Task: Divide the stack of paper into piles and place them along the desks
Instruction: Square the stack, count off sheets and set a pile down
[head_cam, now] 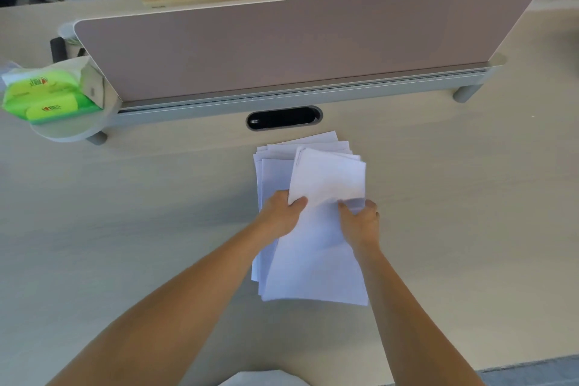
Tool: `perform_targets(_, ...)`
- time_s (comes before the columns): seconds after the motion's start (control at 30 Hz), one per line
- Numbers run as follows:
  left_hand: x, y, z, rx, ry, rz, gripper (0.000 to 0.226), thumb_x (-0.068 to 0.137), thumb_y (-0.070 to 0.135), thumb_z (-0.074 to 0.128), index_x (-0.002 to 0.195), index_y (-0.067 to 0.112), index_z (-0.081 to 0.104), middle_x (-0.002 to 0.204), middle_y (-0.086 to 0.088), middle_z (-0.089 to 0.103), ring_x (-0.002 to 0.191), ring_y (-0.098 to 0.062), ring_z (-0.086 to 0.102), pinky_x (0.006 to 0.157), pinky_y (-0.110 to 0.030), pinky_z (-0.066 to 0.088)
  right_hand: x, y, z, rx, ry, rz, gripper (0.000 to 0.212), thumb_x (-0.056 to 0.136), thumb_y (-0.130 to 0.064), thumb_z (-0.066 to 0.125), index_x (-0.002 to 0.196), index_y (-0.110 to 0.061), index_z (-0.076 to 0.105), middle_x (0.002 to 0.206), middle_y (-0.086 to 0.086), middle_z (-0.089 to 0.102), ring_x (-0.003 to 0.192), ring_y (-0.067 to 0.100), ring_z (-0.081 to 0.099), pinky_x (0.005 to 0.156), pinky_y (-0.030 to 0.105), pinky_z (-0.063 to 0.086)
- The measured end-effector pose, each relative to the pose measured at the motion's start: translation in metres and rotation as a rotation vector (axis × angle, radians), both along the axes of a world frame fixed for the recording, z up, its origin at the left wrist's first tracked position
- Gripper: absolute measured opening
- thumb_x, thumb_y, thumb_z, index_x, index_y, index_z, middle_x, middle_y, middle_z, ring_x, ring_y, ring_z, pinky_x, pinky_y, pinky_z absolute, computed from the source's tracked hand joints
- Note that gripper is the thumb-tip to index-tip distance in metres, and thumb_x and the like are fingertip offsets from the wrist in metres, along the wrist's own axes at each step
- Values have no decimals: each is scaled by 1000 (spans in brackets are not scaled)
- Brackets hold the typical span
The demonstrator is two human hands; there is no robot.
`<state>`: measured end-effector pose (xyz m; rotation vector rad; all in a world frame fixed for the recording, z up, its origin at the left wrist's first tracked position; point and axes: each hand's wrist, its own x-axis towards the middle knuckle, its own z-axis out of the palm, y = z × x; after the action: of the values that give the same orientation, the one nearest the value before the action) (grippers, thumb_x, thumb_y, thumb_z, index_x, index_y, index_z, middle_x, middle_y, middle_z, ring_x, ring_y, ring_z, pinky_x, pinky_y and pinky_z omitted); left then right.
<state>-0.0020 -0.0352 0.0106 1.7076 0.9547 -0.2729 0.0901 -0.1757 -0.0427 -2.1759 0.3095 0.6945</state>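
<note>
Paper stack [313, 260] in both hands' grip

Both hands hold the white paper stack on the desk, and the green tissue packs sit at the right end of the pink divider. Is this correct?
Not quite. The head view shows the green tissue packs at the left end of the pink divider. The rest holds: left hand and right hand hold the paper stack.

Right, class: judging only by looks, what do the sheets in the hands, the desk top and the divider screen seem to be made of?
Sheets: thin white paper, matt; they bend and fan out under the left hand and right hand.
Desk top: probably pale wood-look laminate; faint straight grain, smooth low sheen.
Divider screen: dusty pink, matt, possibly fabric-covered; the weave is too fine to confirm.
</note>
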Motion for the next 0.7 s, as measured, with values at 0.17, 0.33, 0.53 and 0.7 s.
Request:
perform_targets(0.17,-30,15,46,-57,-238,-33,18,99,31,51,90,25,66,78,11,67,68,-3,63,61,-14,48,-1,-21,38,668,-18,-59,38,85,-44,70,107,-13,65,99,-2,73,96,22,69,75,25,56)
perform_targets(0.33,-84,44,93,-84,-454,65,13,95,23,58,88,29,67,79,18,71,68,9,67,69,-17,53,-26,-4,97,971,54,193,26,88,-25,69,112,-17,70,121,8,69,113,27,65,93,42,53)
perform_targets(0.53,-185,86,112,-30,-696,417,23,74,7,81,77,26,67,67,20,72,64,4,68,60,-16,56,-138,54,142,827,-217,333,12,92,-23,63,100,-31,66,93,-20,74,91,-6,67,73,14,52)
perform_targets(0.7,-274,110,86,63,-627,464,26,55,32,86,79,34,75,87,2,76,84,-19,72,78,-40,59,-223,77,109,775,-219,376,15,90,-15,68,95,-29,68,86,-20,74,84,-5,69,70,13,52)
